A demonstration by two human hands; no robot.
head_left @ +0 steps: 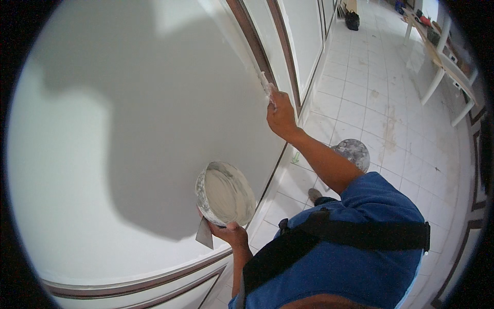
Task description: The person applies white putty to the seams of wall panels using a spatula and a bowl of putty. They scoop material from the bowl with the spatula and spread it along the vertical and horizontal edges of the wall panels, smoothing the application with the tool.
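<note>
My left hand [232, 235] is closed on the lower edge of a smeared bowl [202, 200], which tilts toward me. Off-white paste [227, 198] lies inside it. A scraper with a flat triangular blade [204, 236] sticks out from the same hand, below the bowl. Up by a dark brown trim strip [256, 49], my right hand [282, 116] grips a paste-smeared scraper [266, 86] against the edge of the white wall panel [154, 134]. My fingers hide most of that tool's handle.
A grey-white splattered bucket [353, 153] stands on the white tiled floor [381, 103] near my right arm, with my shoe [315, 194] close by. Farther off are a black bag [352, 20] by the wall and a long bench [437, 59] with things on it.
</note>
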